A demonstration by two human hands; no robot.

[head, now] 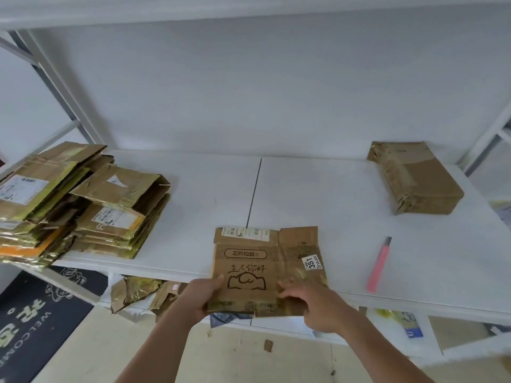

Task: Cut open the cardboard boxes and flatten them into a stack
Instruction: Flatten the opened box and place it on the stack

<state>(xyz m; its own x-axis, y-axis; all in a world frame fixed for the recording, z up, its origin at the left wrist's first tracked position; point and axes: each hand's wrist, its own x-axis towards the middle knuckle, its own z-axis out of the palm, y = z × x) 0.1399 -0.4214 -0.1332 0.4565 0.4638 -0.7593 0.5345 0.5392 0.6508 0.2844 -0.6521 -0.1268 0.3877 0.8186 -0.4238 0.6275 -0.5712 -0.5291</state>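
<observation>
A flattened brown cardboard box (257, 261) with printed characters and a "351" sticker lies at the front edge of the white table (318, 194), partly overhanging it. My left hand (203, 297) grips its near left edge, thumb on top. My right hand (312, 302) holds its near right part, fingers spread over the top face. A stack of flattened boxes (69, 200) sits at the table's left end. One taped, unopened box (414, 178) stands at the far right. A pink utility knife (378, 265) lies on the table right of the flattened box.
White shelf frame posts rise at left (55, 87) and right (486, 139). Crumpled cardboard and tape scraps (138, 293) lie under the table. A dark welcome mat (33, 313) covers the floor at lower left. Packaging (412, 324) sits on the lower right shelf.
</observation>
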